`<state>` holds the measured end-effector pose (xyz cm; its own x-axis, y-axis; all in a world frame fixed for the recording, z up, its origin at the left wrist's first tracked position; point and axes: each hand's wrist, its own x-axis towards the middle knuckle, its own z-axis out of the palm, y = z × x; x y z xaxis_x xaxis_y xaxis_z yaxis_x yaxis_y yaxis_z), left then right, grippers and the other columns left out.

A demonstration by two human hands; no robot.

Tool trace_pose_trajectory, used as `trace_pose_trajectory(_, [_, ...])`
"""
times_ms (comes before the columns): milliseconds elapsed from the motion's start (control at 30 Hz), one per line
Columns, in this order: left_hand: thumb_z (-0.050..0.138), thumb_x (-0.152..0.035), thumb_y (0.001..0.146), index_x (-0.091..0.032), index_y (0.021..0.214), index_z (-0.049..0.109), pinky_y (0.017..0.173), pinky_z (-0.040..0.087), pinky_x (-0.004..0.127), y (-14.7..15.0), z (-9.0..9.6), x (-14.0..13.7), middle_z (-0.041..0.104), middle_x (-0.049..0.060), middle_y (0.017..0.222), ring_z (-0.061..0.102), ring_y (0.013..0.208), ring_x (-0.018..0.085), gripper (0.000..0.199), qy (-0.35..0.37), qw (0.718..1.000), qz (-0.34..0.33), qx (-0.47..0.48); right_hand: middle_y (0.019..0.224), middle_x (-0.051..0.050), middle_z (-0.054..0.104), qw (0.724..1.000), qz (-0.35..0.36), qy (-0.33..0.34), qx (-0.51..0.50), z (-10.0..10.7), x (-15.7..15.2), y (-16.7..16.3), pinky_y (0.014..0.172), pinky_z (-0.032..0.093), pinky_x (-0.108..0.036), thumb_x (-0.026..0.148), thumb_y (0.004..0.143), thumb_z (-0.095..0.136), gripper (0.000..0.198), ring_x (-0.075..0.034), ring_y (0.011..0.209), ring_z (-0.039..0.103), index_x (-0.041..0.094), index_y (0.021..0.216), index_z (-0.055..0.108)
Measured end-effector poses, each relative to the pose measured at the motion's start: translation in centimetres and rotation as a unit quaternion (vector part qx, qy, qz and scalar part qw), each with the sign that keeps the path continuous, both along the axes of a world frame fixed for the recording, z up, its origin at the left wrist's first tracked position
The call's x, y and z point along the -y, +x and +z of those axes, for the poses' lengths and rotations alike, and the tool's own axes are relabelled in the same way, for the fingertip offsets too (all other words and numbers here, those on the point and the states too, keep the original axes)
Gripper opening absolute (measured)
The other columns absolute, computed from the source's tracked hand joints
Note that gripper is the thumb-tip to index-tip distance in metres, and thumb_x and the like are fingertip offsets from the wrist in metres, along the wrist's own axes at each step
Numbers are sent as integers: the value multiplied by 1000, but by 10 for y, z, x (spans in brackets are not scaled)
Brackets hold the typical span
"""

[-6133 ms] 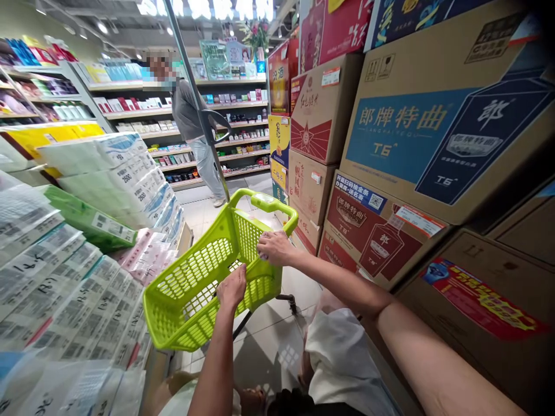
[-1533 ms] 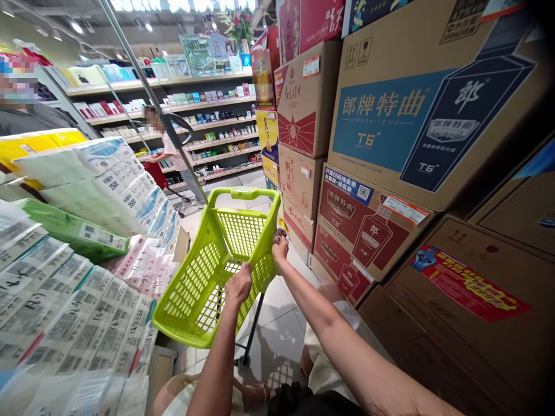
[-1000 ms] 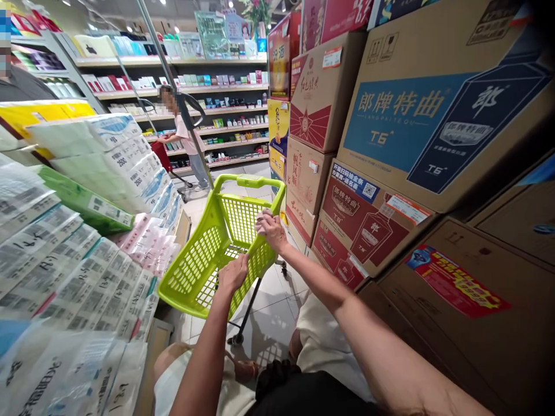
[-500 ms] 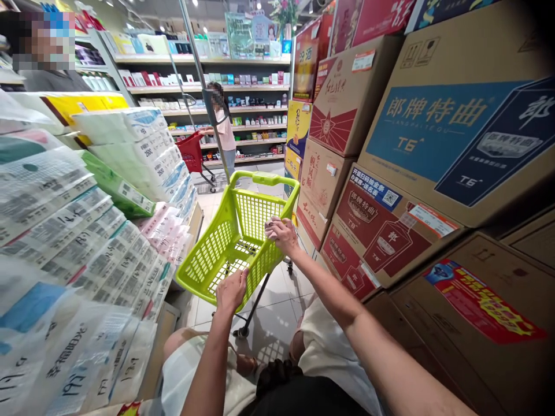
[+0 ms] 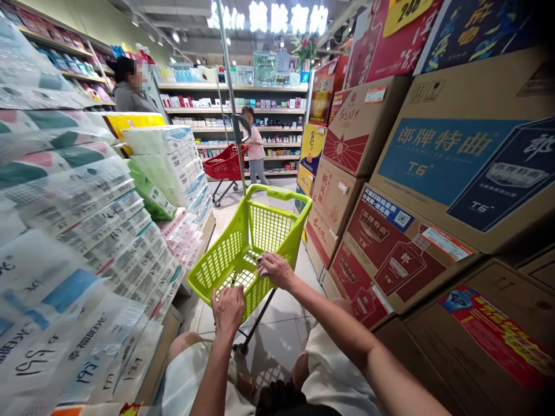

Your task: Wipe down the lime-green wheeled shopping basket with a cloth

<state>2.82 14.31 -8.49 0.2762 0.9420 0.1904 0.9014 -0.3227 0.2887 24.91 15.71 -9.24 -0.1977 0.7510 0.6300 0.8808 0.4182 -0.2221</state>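
A lime-green shopping cart [image 5: 277, 232] with a slatted plastic basket stands in front of me. My left hand [image 5: 229, 310] is closed over the near rim of its basket. Over the near right side of the basket, my right hand [image 5: 277, 270] has its fingers curled together. Something small, pale and crumpled seems to be between those fingers, too unclear to name. Whether the right hand also touches the rim, I cannot tell. Through the slats of the basket floor, parts of the wheeled frame show.
Stacked wrapped paper packs [image 5: 108, 231] line the left side. Large cardboard cartons [image 5: 433, 138] rise close on the right. Ahead, a person in a pink top [image 5: 255, 144] is beside a red cart [image 5: 228, 163]. Stocked shelves [image 5: 243, 86] and another person [image 5: 130, 86] are farther back.
The view has tilted up, so a lit sign shows. My right hand has shifted back along the basket toward my left hand. The person with the red cart appears farther right.
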Motion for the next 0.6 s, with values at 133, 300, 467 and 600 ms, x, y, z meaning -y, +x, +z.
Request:
trace_pose_trajectory(133, [25, -36, 103, -25, 118, 70, 126, 8, 54, -7, -9, 2, 69, 8, 132, 50, 137, 26, 49, -10, 999, 34, 39, 139, -14, 61, 999, -52, 8, 9, 1, 11, -5, 98, 53, -50, 9, 86, 63, 22, -32, 126, 58, 20, 101, 72])
trace_pose_trajectory(300, [23, -36, 104, -23, 129, 66, 127, 10, 51, -14, -13, 8, 65, 9, 139, 48, 139, 24, 52, -23, 997, 39, 63, 155, -10, 48, 998, 12, -23, 57, 4, 17, -13, 96, 54, -48, 8, 83, 65, 25, -31, 123, 58, 23, 102, 72])
trace_pose_trajectory(467, [20, -37, 104, -21, 137, 61, 128, 9, 47, -18, -19, 14, 61, 8, 145, 43, 143, 23, 55, -17, 997, 33, 70, 131, -12, 65, 999, 10, -27, 35, 0, 25, -36, 101, 51, -46, 9, 82, 68, 24, -29, 119, 56, 21, 103, 70])
trace_pose_trajectory(600, [19, -41, 104, -21, 138, 60, 128, 9, 47, -26, -30, 17, 60, 8, 145, 41, 145, 23, 57, -12, 995, 23, 92, 133, -9, 63, 995, 80, -18, 57, -1, 34, -41, 102, 51, -43, 11, 87, 67, 29, -26, 122, 54, 24, 113, 68])
